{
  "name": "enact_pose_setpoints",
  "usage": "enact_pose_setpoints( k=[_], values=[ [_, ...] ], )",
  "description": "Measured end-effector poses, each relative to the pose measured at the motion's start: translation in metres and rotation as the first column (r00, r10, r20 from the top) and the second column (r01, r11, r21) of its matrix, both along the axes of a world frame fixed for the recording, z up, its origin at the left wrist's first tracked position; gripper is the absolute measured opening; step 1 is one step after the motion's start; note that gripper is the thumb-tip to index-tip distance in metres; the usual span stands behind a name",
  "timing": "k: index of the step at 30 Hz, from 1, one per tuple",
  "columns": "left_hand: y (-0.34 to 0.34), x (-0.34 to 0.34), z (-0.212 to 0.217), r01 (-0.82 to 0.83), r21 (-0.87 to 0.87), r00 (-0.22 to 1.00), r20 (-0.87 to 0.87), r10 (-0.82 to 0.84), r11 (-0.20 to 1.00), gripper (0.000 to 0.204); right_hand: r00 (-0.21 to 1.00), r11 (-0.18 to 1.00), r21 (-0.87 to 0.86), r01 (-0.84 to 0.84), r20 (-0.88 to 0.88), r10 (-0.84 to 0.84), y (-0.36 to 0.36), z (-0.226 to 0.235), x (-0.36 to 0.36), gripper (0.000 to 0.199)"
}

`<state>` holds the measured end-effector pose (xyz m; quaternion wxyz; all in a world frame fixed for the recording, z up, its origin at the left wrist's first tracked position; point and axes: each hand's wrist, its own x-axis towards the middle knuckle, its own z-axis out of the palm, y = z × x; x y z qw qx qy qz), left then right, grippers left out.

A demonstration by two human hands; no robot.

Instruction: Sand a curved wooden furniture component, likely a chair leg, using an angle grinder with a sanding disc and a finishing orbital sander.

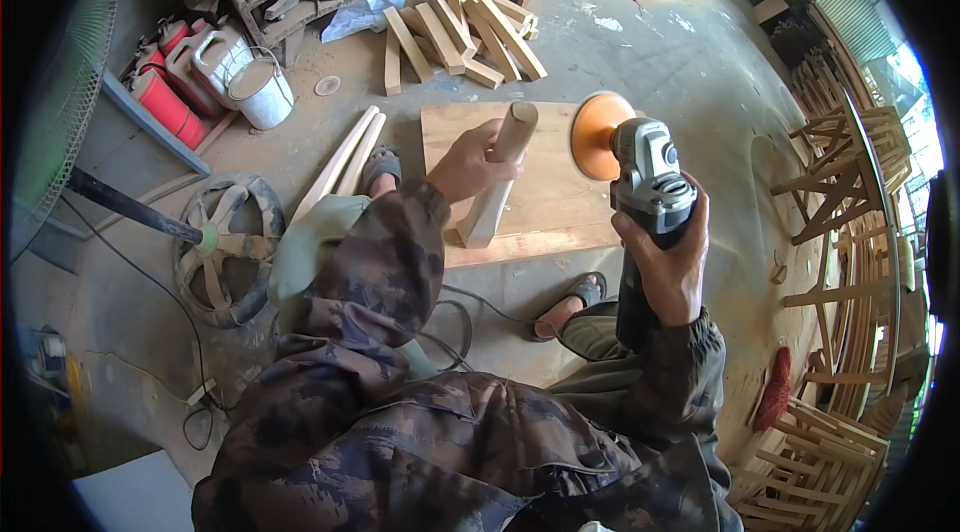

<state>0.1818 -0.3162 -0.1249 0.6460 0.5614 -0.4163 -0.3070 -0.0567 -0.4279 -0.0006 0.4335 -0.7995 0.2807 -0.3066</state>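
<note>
My left hand [468,164] is wrapped round a pale, tapered wooden leg [487,210], which stands tilted on a wooden board [553,202] between my feet. My right hand [675,270] grips the dark body of an angle grinder [650,167]. A round orange pad [597,140] is fitted to the grinder's head. That pad hangs over the board's right side, apart from the leg. Left of the board lie two more tapered wooden legs [340,160], beside my sandalled foot.
A pile of wooden blocks [455,32] lies beyond the board. Red and white canisters [185,67] and a white bucket [262,92] stand at the far left, near a wheel-shaped fan base [228,250]. Cables [455,327] run across the floor. Wooden frames [850,172] line the right.
</note>
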Motion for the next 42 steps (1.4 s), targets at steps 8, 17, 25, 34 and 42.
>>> enact_pose_setpoints(
  k=[8, 17, 25, 34, 42],
  values=[
    [-0.014, -0.039, -0.011, -0.428, -0.212, 0.842, 0.259, 0.473, 0.879, 0.037, 0.976, 0.968, -0.179, -0.178, -0.161, 0.149, 0.035, 0.004, 0.002, 0.084],
    [-0.009, -0.025, -0.027, -0.341, -0.160, 0.786, 0.491, 0.375, 0.926, 0.053, 0.938, 0.970, -0.069, -0.234, -0.276, 0.207, 0.051, 0.014, 0.008, 0.082],
    [-0.005, -0.025, 0.010, -0.067, -0.196, 0.914, 0.381, 0.139, 0.978, 0.043, 0.973, 0.969, -0.138, -0.207, -0.133, 0.189, 0.029, 0.002, 0.016, 0.079],
    [0.008, -0.007, 0.003, -0.032, 0.008, 0.999, -0.010, 0.032, 0.999, 0.029, 0.998, 0.999, -0.011, -0.047, 0.047, 0.047, 0.006, 0.000, -0.001, 0.074],
    [0.005, -0.021, -0.006, -0.213, -0.145, 0.924, 0.291, 0.248, 0.966, 0.032, 0.973, 0.960, -0.186, -0.211, -0.137, 0.187, 0.038, 0.000, 0.002, 0.084]
  ],
)
